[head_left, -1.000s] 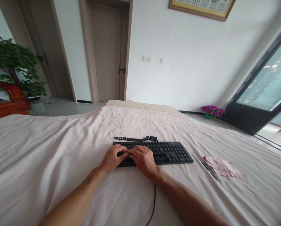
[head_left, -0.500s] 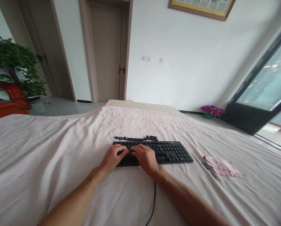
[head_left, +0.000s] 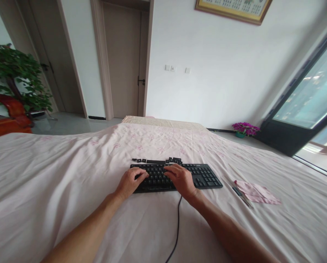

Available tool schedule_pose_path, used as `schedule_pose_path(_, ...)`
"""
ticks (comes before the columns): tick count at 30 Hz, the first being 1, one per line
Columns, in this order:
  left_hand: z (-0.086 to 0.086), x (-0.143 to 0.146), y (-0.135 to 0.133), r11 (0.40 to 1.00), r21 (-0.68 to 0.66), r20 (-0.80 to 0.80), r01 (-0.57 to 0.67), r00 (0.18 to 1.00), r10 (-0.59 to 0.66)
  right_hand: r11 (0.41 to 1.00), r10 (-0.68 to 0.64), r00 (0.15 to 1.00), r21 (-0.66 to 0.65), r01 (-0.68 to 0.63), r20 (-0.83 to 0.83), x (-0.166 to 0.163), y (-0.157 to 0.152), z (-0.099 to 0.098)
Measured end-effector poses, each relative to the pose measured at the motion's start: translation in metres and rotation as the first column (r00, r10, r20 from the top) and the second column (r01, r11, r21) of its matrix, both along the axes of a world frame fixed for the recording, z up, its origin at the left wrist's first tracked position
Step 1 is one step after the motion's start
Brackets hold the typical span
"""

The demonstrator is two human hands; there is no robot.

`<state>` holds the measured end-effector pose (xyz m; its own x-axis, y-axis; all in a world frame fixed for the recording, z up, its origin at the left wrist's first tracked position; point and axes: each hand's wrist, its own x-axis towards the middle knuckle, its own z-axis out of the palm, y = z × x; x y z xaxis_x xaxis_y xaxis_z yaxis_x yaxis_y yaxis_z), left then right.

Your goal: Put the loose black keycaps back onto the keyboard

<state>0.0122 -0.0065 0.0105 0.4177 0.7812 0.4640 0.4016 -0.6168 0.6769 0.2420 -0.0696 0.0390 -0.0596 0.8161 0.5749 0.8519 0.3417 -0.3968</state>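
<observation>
Nearest me, a black cable (head_left: 178,223) runs over the rumpled bedsheet (head_left: 141,230) toward the keyboard (head_left: 156,177), which lies flat at the middle of the bed. The left hand (head_left: 127,180) rests on its left end, thumb and fingers slightly parted; I cannot tell whether anything is between them. The right hand (head_left: 181,179) has just shifted right, away from the left one, and sits over the middle keys with fingers curled down, a narrow gap at the thumb (what it grips, if anything, I can't make out). That leaves the keys between the hands uncovered, so I judge attention is passing to another part of the board.

To the right lie a slim tool (head_left: 237,191) and, just beside it, a pink cloth (head_left: 256,192). Just beyond the keyboard sit loose keys (head_left: 176,160) and a long bar (head_left: 156,162). Farther off, purple flowers (head_left: 245,128) stand by the wall.
</observation>
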Motion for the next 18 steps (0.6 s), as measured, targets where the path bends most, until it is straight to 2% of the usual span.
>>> schedule_pose_path(8, -0.002, 0.0, 0.001, 1.0, 0.007, -0.002, 0.001, 1.0, -0.001, 0.999, -0.028, 0.999, 0.017, 0.028, 0.022, 0.004, -0.004, 0.001)
schedule_pose_path(18, -0.002, -0.001, 0.001, 1.0, 0.004, 0.001, 0.015, 1.0, -0.015, 0.997, -0.065, 0.993, -0.038, 0.069, 0.103, 0.024, -0.009, -0.002)
